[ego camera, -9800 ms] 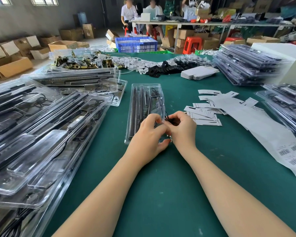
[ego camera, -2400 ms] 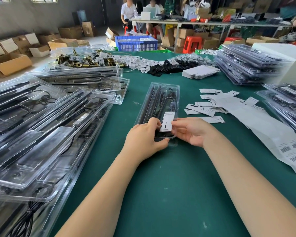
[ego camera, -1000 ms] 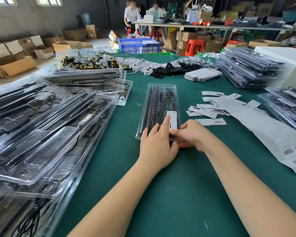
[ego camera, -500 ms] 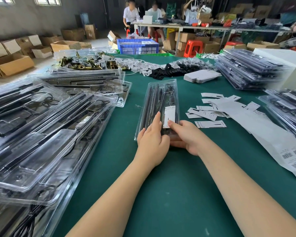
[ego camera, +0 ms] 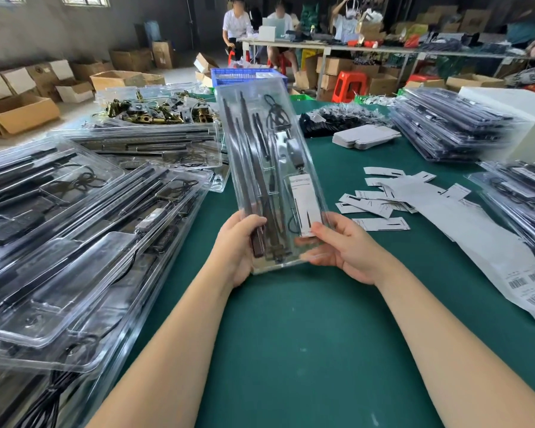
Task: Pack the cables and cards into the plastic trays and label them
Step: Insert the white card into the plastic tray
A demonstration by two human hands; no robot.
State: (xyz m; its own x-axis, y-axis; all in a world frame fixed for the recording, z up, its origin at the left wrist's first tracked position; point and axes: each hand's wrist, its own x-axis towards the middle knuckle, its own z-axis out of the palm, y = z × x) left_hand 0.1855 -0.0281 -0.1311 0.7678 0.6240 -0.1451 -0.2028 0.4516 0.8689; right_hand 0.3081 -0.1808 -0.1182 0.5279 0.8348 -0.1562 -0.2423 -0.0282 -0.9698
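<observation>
A clear plastic tray (ego camera: 271, 168) is held up off the green surface (ego camera: 291, 335) by both hands, its far end tilted up and away so that it hides part of the blue crate (ego camera: 247, 76) behind it. The left hand (ego camera: 237, 248) grips the tray's near left corner, thumb curled over the front face and fingers out of sight behind it; the right hand (ego camera: 342, 248) holds the near right corner, thumb pressing on the lower end of a white card (ego camera: 305, 205) that lies inside or on the tray's right side. Dark rods and a thin black cable (ego camera: 275, 115) show through the plastic. To the left, overlapping stacks of filled trays (ego camera: 74, 236) crowd the surface right up beside the left forearm. To the right lie loose white cards (ego camera: 380, 223), scattered just beyond the right hand, and a long sheet of barcode labels (ego camera: 482, 251) running toward the near right edge. More stacked trays (ego camera: 448, 128) sit at the far right, with a small pile of flat white cartons (ego camera: 365, 138) and a heap of black cables (ego camera: 337, 118) in front of them. Brass-coloured metal fittings (ego camera: 155, 111) lie at the far left. Beyond the surface, people sit at another table among cardboard boxes (ego camera: 16, 112).
</observation>
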